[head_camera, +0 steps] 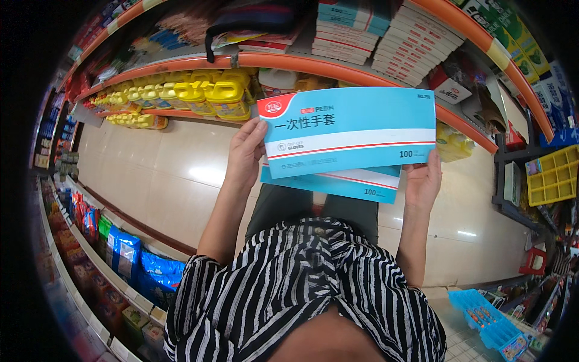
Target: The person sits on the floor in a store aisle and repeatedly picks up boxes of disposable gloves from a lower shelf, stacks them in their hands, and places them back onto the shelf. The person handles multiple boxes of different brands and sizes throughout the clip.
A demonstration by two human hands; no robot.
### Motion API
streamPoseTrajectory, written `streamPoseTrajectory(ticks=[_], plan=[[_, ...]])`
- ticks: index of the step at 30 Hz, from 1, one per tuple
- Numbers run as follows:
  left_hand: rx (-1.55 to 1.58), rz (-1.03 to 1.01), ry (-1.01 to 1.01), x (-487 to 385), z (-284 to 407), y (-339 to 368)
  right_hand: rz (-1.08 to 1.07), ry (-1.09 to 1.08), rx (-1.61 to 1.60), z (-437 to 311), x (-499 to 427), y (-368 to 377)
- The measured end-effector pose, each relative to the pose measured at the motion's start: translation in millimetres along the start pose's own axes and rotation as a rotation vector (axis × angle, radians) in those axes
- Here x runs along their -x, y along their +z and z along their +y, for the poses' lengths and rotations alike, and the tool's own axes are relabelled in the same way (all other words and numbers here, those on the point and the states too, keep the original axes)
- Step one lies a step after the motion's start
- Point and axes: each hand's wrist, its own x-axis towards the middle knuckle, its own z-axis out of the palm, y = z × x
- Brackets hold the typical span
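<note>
Two flat blue-and-white boxes of disposable gloves are held up in front of my body, one overlapping the other. The upper glove box [353,122] has a red corner patch, a red stripe and printed writing. Beneath it the lower glove box [362,184] sticks out at a slant, mostly covered. My left hand [246,147] grips the left end, thumb over the upper box's edge. At the right end, my right hand [424,181] grips the upper box's lower corner. Which fingers support the lower box is hidden.
Ahead, an orange-edged shelf [312,63] carries stacked white boxes [414,43] and more blue boxes [348,20]. Yellow jugs [226,99] stand below. Blue packets [124,249] line the shelf at left. A yellow divided tray [554,176] and a blue tray [488,321] are at right.
</note>
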Motion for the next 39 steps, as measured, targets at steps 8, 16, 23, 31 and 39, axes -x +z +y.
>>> streamPoseTrajectory(ticks=[8, 16, 23, 31, 39], plan=[[0.01, -0.015, -0.003, 3.4, 0.3, -0.8, -0.021, 0.114, 0.01, 16.0, 15.0, 13.5], [0.072, -0.14, -0.041, 3.3, 0.9, -6.8, -0.036, 0.147, 0.046, 16.9, 13.0, 22.1], [-0.134, -0.193, -0.092, 7.2, 20.0, -11.1, -0.044, 0.116, 0.092, 8.0, 11.0, 39.5], [-0.041, -0.215, -0.062, 17.5, 35.6, -28.0, -0.201, 0.078, 0.104, 1.4, 6.9, 75.9], [0.196, -0.08, 0.091, 33.4, 51.9, -23.1, -0.432, 0.13, 0.479, 36.2, 14.6, 42.4]])
